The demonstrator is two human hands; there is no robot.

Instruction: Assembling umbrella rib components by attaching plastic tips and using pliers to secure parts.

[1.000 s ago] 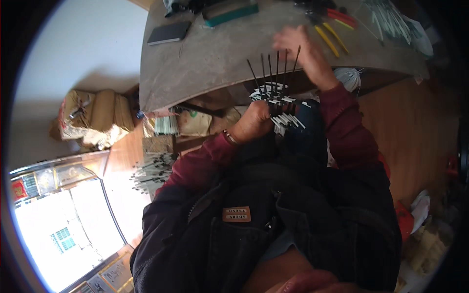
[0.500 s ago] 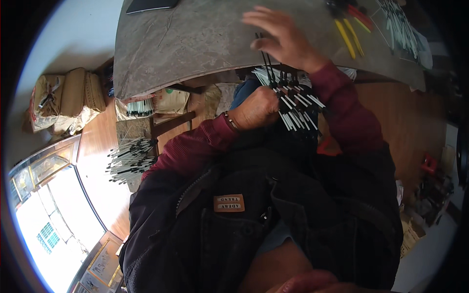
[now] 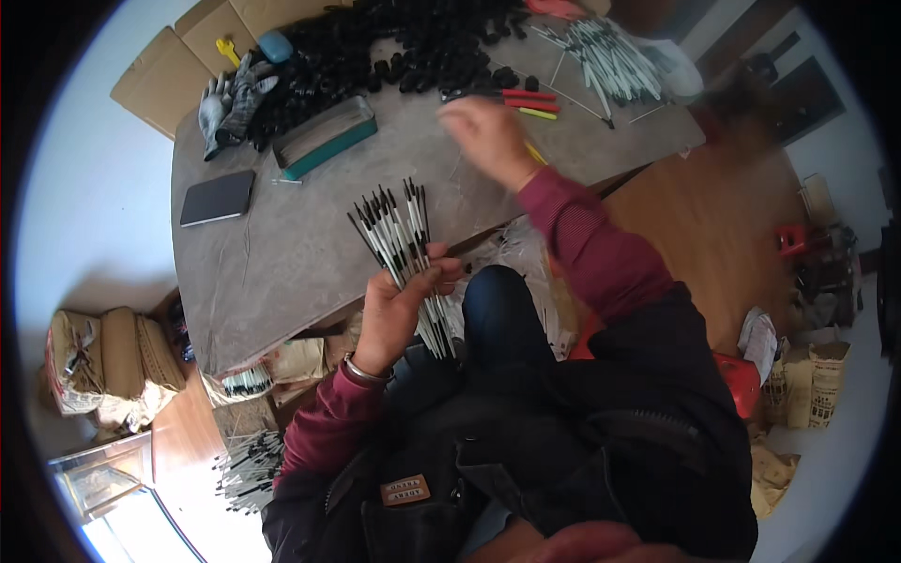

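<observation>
Since half a second ago my right hand [image 3: 488, 136], blurred so I cannot tell its grip, reaches out over the grey table [image 3: 282, 253] toward loose coloured sticks [image 3: 526, 98], while my left hand [image 3: 399, 305] clasps the fanned pen refills [image 3: 399, 249] upright at the table edge, tips apart for picking.

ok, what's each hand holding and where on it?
Left hand grips a fanned bundle of pen refills near their lower ends. Right hand, blurred above the table: cannot tell.

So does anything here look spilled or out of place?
Yes. A loose heap of pen refills lies scattered on the wooden floor beside the table, apart from the bundle of refills fanned in the left hand.
</observation>
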